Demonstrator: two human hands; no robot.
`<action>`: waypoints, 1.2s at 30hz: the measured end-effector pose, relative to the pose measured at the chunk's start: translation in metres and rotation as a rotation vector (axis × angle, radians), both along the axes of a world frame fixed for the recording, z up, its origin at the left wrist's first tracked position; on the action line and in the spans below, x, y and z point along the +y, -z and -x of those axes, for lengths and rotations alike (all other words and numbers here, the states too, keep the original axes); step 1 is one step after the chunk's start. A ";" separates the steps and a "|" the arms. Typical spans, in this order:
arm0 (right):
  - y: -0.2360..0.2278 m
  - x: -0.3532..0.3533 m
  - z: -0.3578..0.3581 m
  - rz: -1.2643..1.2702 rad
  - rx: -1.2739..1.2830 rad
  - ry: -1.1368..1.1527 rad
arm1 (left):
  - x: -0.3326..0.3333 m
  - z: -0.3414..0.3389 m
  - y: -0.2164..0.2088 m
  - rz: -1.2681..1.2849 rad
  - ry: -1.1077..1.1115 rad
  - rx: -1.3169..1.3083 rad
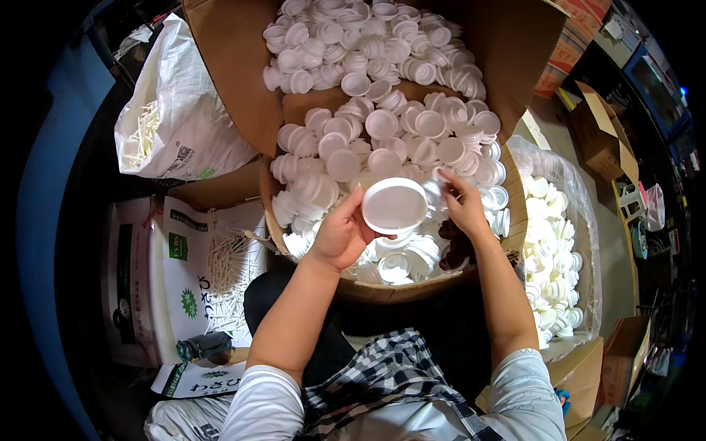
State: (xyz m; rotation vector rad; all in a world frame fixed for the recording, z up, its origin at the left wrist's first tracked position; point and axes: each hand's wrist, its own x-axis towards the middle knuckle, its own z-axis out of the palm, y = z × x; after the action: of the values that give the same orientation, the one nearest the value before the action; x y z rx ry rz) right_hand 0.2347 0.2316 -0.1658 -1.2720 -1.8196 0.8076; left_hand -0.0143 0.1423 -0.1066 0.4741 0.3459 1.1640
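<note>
The left hand (pixel 343 237) pinches a round white plastic lid (pixel 395 206) by its left rim, above the cardboard box's (pixel 390 295) near half; whether the right hand's (pixel 466 209) curled fingers grip anything, I cannot tell. That one-sided hold could let it tip and drop into the lid pile (pixel 382 124).

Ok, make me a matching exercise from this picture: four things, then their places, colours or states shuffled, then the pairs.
Things
1. left hand
2. woven sack
3. clear plastic bag
4. checked cloth

Descriptions
a. right of the big cardboard box, with white plastic pieces inside
b. black and white, bottom middle
c. holding a round white piece
d. upper left, thin white sticks at its mouth

Pairs: 1-c, 2-d, 3-a, 4-b
</note>
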 end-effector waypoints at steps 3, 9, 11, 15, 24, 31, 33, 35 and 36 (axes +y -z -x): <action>-0.024 -0.011 0.003 0.108 0.444 -0.002 | 0.000 0.002 0.003 -0.060 -0.007 0.049; -0.051 -0.037 0.005 0.587 1.165 -0.165 | -0.003 -0.003 -0.003 -0.183 -0.042 0.209; -0.045 -0.039 0.006 0.752 1.274 -0.293 | -0.004 -0.005 -0.006 -0.164 -0.016 0.215; -0.039 -0.044 0.010 0.841 1.199 -0.469 | -0.004 -0.006 -0.001 -0.261 0.065 0.238; -0.048 -0.061 0.026 0.766 1.123 -0.412 | -0.010 -0.003 -0.008 -0.243 0.201 0.201; -0.055 -0.060 0.029 0.621 1.075 -0.409 | -0.008 -0.011 -0.016 0.058 0.030 0.016; -0.060 -0.061 0.032 0.588 1.055 -0.390 | -0.004 -0.008 -0.001 0.087 0.074 -0.071; -0.057 -0.059 0.032 0.513 0.995 -0.385 | -0.001 -0.005 0.013 0.092 0.127 -0.150; -0.054 -0.058 0.030 0.474 0.967 -0.375 | 0.000 -0.009 0.007 0.150 0.080 -0.086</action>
State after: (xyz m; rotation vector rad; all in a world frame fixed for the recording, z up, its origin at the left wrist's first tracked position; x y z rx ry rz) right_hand 0.2047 0.1734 -0.1115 -0.5692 -1.0831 1.7614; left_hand -0.0049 0.1420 -0.1138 0.3034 0.3346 1.0688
